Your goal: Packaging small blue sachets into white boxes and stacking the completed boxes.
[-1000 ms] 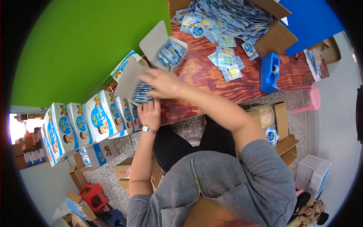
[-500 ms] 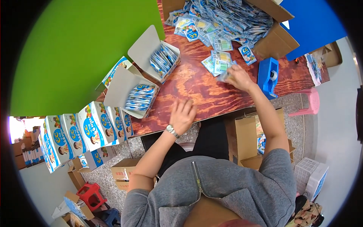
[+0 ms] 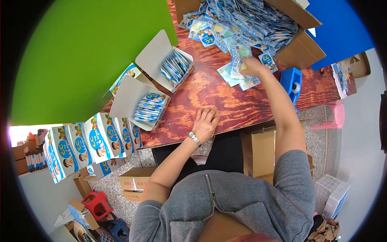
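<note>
Right hand (image 3: 250, 66), upper centre, fingers pinching sachets (image 3: 238, 68) at the edge of the spilled pile; left hand (image 3: 206, 122) lies flat, released, at the table (image 3: 225, 105) near edge, bare wood between

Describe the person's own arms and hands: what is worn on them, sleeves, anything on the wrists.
Both forearms are bare. The left hand has a silver metal-band wristwatch on its wrist. The right hand shows no watch or ring that can be made out. Grey short sleeves of a grey zip-front top cover the upper arms. No gloves.
</note>
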`<state>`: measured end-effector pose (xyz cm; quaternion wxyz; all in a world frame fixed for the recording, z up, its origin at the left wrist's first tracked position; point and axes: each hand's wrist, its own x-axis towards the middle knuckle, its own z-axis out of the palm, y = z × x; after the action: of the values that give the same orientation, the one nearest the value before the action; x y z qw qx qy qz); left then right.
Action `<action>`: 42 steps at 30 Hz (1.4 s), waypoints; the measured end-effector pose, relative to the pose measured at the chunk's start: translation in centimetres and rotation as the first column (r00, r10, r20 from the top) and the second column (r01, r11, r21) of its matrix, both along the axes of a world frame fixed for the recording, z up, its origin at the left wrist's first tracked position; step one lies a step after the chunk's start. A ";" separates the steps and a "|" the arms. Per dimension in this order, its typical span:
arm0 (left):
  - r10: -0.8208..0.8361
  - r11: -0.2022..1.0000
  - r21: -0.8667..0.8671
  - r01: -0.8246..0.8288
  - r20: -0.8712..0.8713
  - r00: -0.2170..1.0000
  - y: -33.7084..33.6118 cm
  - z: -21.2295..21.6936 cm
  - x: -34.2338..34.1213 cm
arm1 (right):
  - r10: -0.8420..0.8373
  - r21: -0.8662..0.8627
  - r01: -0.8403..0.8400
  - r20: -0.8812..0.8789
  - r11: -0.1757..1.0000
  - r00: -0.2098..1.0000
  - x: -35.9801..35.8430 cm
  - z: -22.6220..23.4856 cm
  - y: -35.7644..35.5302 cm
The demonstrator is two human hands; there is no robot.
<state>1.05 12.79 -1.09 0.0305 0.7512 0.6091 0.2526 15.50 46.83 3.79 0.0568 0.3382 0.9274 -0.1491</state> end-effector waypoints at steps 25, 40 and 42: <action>-0.004 0.997 -0.071 0.006 0.026 1.000 -0.5 -1.1 0.2 | 0.442 0.062 -0.453 0.136 0.890 0.887 -3.2 3.9 -2.1; 0.161 0.980 -0.038 -0.193 0.721 0.674 4.0 0.3 -3.0 | 0.460 0.127 -0.446 -0.106 0.886 0.882 -4.8 3.0 -16.0; 0.179 0.981 -0.076 -0.178 0.707 0.684 4.3 -0.5 -3.0 | 0.391 0.172 -0.360 -0.206 0.917 0.897 -3.6 2.1 -16.9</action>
<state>-1.97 17.09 -1.60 0.2388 0.5325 0.6205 0.5238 11.86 29.90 5.85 -0.0482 0.1353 0.9830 -0.1140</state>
